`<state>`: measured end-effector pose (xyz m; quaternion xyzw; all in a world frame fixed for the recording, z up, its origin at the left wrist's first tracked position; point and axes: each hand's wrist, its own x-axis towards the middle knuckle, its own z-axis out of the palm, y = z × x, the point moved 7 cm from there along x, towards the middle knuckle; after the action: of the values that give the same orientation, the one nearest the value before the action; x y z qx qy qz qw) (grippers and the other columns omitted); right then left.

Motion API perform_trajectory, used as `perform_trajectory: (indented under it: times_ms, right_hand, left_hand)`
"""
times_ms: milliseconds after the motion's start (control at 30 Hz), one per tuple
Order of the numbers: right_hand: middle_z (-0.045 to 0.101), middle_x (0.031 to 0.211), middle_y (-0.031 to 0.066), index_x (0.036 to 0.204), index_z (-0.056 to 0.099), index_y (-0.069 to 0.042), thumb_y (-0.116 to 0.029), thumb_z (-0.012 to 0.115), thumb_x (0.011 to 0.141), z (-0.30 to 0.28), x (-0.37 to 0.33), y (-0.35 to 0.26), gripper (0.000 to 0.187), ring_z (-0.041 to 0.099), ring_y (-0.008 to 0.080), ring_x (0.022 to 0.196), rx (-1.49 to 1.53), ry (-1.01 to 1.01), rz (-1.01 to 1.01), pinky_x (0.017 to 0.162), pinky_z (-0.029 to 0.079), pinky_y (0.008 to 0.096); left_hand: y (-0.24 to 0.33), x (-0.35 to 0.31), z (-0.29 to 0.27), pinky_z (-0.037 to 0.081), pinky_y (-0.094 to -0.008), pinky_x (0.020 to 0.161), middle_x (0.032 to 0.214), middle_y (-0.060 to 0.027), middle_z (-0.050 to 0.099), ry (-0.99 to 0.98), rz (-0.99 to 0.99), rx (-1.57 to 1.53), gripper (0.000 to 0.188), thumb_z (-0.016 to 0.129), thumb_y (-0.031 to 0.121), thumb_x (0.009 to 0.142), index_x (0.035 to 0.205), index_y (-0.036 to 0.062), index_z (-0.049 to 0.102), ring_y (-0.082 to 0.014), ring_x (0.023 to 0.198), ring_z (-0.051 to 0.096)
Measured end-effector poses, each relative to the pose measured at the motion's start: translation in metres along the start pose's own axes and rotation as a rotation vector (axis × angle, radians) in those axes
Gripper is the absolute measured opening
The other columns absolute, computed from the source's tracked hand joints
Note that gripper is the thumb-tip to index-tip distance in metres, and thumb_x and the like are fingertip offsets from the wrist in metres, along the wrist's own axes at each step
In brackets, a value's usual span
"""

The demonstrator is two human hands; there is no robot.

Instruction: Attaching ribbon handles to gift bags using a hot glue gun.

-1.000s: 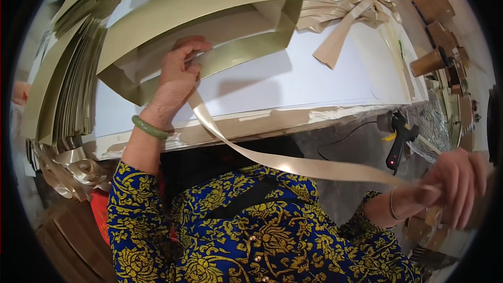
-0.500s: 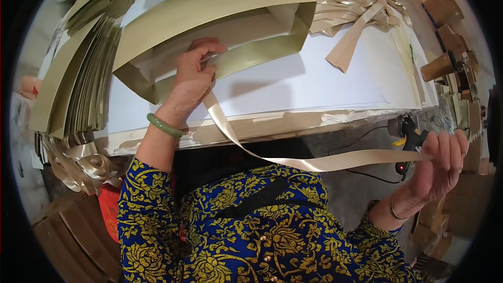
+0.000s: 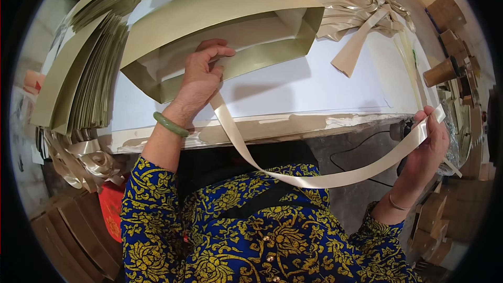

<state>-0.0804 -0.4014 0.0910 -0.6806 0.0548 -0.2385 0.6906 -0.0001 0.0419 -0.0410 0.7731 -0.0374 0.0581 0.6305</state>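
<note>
A gold paper bag (image 3: 220, 18) lies on its side on the table, its open mouth toward me. At the left part of that mouth, my left hand (image 3: 201, 76) is closed on the bag's near wall, thumb outside and fingers reaching in. A cream satin ribbon (image 3: 236, 144) comes out from beneath this hand; its end there is hidden. The ribbon sags over my lap and rises to my right hand (image 3: 430, 139), which pinches its other end between thumb and fingers beyond the table's right front corner.
Stacked flat gold bags (image 3: 84, 81) stand at the left. A bundle of ribbons (image 3: 361, 10) lies at the far right of the white-covered table (image 3: 340, 84), with more ribbon (image 3: 86, 165) hanging at the left corner. Cardboard boxes (image 3: 445, 13) and a black cable (image 3: 340, 152) are on the right.
My right hand has moved up and slightly left with the ribbon end, so the ribbon hangs in a deeper curve. My left hand stays on the bag; the whole view has shifted slightly.
</note>
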Motion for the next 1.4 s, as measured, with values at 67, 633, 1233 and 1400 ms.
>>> perform_trajectory:
  times_ms: [67, 633, 1233, 1400]
  right_hand:
    - [0.067, 0.092, 0.0105, 0.113, 0.061, 0.009, -0.016, 0.058, 0.098, -0.001, 0.004, 0.005, 0.029, 0.055, 0.0089, 0.074, 0.019, -0.003, 0.015, 0.063, 0.042, 0.0208]
    - [0.069, 0.104, 0.0144, 0.129, 0.055, 0.011, -0.016, 0.058, 0.098, 0.034, -0.007, 0.026, 0.042, 0.064, 0.0171, 0.097, 0.184, -0.358, 0.223, 0.091, 0.048, 0.0303]
    - [0.065, 0.07, 0.0084, 0.1, 0.068, 0.006, -0.016, 0.066, 0.094, 0.198, -0.036, 0.103, 0.023, 0.061, 0.0143, 0.062, 0.124, -0.911, 0.672, 0.058, 0.048, 0.0271]
    - [0.064, 0.071, 0.008, 0.099, 0.068, 0.008, -0.014, 0.064, 0.095, 0.229, -0.035, 0.123, 0.023, 0.058, 0.0129, 0.061, 0.054, -1.005, 0.7, 0.056, 0.045, 0.0258]
  left_hand:
    - [-0.002, 0.0, 0.0, 0.046, -0.0211, 0.086, 0.138, -0.0062, 0.047, 0.004, -0.036, 0.006, 0.044, 0.041, -0.021, 0.079, 0.109, -0.0015, 0.067, -0.0171, 0.119, 0.059]
    - [0.002, -0.003, 0.001, 0.044, -0.0228, 0.093, 0.139, -0.0061, 0.046, -0.018, -0.024, -0.039, 0.041, 0.042, -0.02, 0.084, 0.111, -0.001, 0.066, -0.0168, 0.124, 0.055]
    - [0.041, 0.041, 0.04, 0.044, -0.0401, 0.093, 0.114, -0.0185, 0.06, -0.229, -0.018, 0.708, 0.056, 0.076, 0.028, 0.075, 0.119, -0.0014, 0.06, -0.0324, 0.108, 0.056]
    - [0.021, 0.051, 0.051, 0.047, -0.0349, 0.092, 0.106, -0.0183, 0.064, -0.357, -0.153, 0.524, 0.059, 0.079, 0.025, 0.07, 0.118, -0.0025, 0.06, -0.0293, 0.101, 0.062]
